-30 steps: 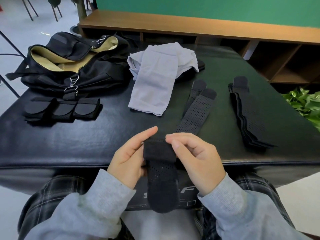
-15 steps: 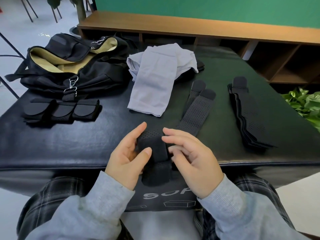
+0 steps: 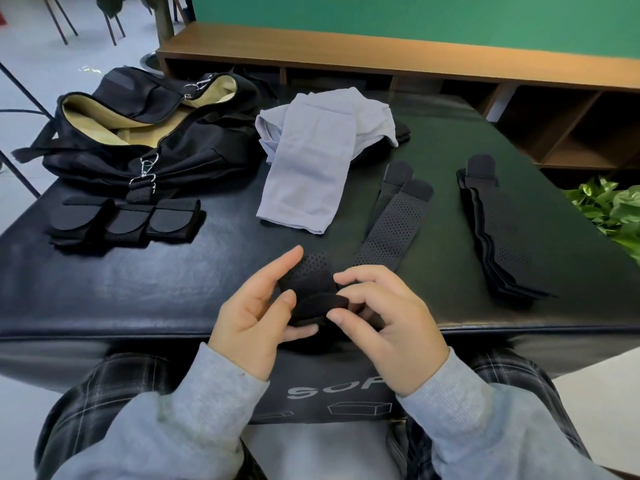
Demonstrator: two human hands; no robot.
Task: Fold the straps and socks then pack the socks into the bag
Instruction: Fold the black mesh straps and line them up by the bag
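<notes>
An open black bag and folded straps are seen at the table's left; a perforated strap is gripped by left hand and right hand at the near edge, grey socks behind.

Black perforated strap folded small at table's near edge — grey socks beside open bag.

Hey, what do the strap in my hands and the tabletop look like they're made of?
Strap: looks like a black stretchy perforated fabric, matte, with rows of small holes; its solid tab end may be hook-and-loop. Tabletop: seems padded black leather or vinyl, judging by the glossy sheen, fine creases and rounded cushioned edge.
</notes>
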